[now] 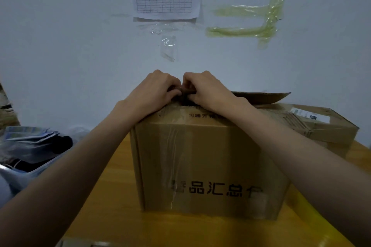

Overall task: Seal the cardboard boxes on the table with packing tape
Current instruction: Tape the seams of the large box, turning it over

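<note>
At frame centre, the cardboard box [208, 166] stands on the yellow counter [112, 206]. Left hand [154, 90] and right hand [208, 90] both curl their grip, pinching a dark tape roll [187, 94] on its top. Stiff card, probably light; clear tape looks clingy, best pulled by the roll.

Dim, cool-toned frame with soft detail and wide-angle bending at the edges.

Light is low and even, with a bluish cast on the wall [80, 36]; its source cannot be told. The front face of the cardboard box [208, 166] is shaded, its printed characters soft-edged. Glare shows as small white glints on the clear tape on the wall [168, 43] and as a faint sheen along the tape strip on the box front [174, 166]. The bench [112, 196] reads warm yellow, brightest at the lower right. Forearms stretch and blur toward the lower corners. The dark gap between the left hand [154, 88] and right hand [208, 90] is unreadable.
</note>
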The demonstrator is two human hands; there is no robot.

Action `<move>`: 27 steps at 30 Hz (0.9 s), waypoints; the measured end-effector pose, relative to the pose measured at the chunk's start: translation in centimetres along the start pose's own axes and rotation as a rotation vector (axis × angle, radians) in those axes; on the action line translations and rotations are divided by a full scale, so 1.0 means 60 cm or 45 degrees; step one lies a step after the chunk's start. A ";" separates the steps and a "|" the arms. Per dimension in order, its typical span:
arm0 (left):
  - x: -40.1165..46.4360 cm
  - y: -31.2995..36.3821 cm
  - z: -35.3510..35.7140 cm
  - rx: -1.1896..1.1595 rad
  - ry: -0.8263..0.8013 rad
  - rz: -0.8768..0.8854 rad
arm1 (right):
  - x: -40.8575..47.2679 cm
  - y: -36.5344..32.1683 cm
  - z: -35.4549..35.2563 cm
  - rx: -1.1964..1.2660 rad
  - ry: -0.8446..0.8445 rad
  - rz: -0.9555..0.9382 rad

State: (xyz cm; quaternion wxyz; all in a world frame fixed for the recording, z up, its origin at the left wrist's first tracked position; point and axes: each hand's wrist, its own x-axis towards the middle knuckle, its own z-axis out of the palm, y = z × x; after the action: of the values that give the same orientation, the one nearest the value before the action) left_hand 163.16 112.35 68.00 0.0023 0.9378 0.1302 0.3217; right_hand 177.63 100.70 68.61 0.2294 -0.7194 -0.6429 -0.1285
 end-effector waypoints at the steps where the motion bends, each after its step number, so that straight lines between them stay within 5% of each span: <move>1: 0.001 -0.002 0.000 -0.016 0.007 -0.015 | 0.002 0.002 0.000 0.017 0.030 -0.002; 13: 0.026 0.010 0.003 0.165 -0.070 -0.185 | 0.015 0.001 -0.016 0.000 -0.084 0.122; 18: 0.021 0.009 0.005 0.225 -0.013 -0.170 | 0.020 -0.005 -0.015 -0.030 0.046 0.038; 27: 0.016 -0.003 -0.002 0.017 0.030 -0.076 | 0.022 0.002 -0.017 -0.003 0.008 -0.025</move>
State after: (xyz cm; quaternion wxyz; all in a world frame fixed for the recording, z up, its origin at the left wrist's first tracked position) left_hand 163.74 112.76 68.66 0.0042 0.9297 0.1603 0.3317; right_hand 178.03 101.36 70.09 0.2292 -0.7130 -0.6490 -0.1338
